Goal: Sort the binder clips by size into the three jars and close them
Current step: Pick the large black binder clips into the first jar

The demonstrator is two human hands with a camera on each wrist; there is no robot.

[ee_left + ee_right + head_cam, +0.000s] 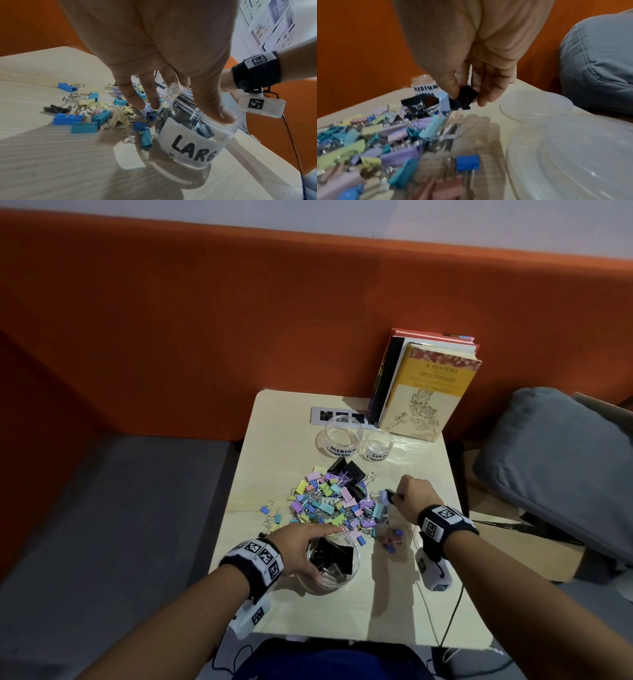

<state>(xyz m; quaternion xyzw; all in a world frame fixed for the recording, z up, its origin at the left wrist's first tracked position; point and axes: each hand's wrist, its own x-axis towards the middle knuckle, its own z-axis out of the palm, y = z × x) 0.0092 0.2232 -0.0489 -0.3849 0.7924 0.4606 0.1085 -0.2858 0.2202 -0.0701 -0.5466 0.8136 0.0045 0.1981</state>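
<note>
A heap of pastel binder clips [329, 503] lies mid-table, with a few large black clips [349, 471] at its far edge. My left hand [310, 549] grips the open jar labelled LARGE [187, 147] by its rim, thumb [221, 112] on the near lip; black clips [337, 554] lie inside. My right hand [407, 494] pinches a black binder clip [468, 96] just above the heap's right edge. The medium jar [342, 440] and small jar [378, 445] stand open and look empty behind the heap.
Books [428, 392] lean against the orange wall at the back right. Clear lids [536, 105] lie on the table right of the heap. Stray small clips [392, 539] sit near my right wrist. A grey cushion [561, 460] lies off the table's right side.
</note>
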